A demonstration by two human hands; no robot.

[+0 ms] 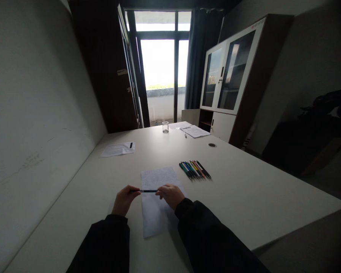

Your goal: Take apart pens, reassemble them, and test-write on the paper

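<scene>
Holds a slim dark pen with a straight barrel (149, 191) level between both hands, long axis running crosswise from left to right. Pinches the left end between thumb and fingers of the left hand (125, 200), and grips the right end in the curled fingers of the right hand (172, 195), leaving only the middle of the barrel bare. Cannot tell which end carries the point, nor how high above the white sheet of handwritten paper (159, 220), set lengthwise away from the body beneath the pen.

Nearer to the right hand, just beyond it and off to the right: a side-by-side row of multicoloured pens (194, 170), slanting from far left to near right, so at an angle to the held one.

Beneath everything, a broad, pale, smooth desk (230, 204). Farther off on it, a white sheet with a black strip (116, 150) at left, a small clear glass beaker (165, 127) near the far edge, and white papers (197, 131) at right. Beyond, a bright dark-framed window (159, 64), a dark curtain (197, 57) and a white-fronted cabinet with glass doors (229, 76); at left, a plain pale wall (31, 94).
</scene>
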